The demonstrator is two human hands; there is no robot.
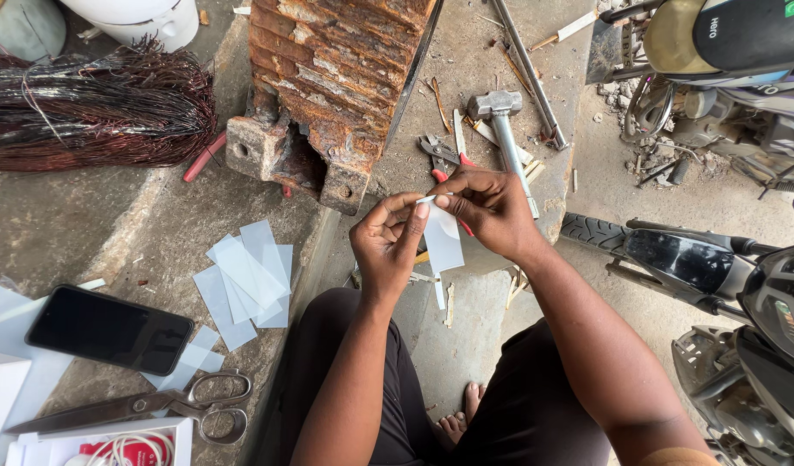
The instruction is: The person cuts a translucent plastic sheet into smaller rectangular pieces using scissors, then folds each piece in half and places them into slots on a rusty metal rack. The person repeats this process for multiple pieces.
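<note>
Rough concrete worktop (112, 233) here, pretty cluttered, with its edge running down the middle and bare floor beyond at 3 o'clock. Both hands meet at centre: the left hand (386, 246) and right hand (487, 207) each pinch the top edge of one translucent plastic strip (444, 240), fingers closed tight on it, strip hanging down between them. At 9 o'clock from the hands lies a loose pile of similar cut strips (246, 280), too overlapped to count. One black phone (109, 328) at 8 o'clock, one pair of scissors (155, 404) below it, and a white open box (95, 444) with a red label at the bottom edge. One hammer (500, 121) and one pair of pliers (440, 155) sit at 12 o'clock, just beside a rusty metal block (328, 78). One copper wire bundle (95, 108) at 10 o'clock. Two motorbikes (742, 78) crowd the right side.
</note>
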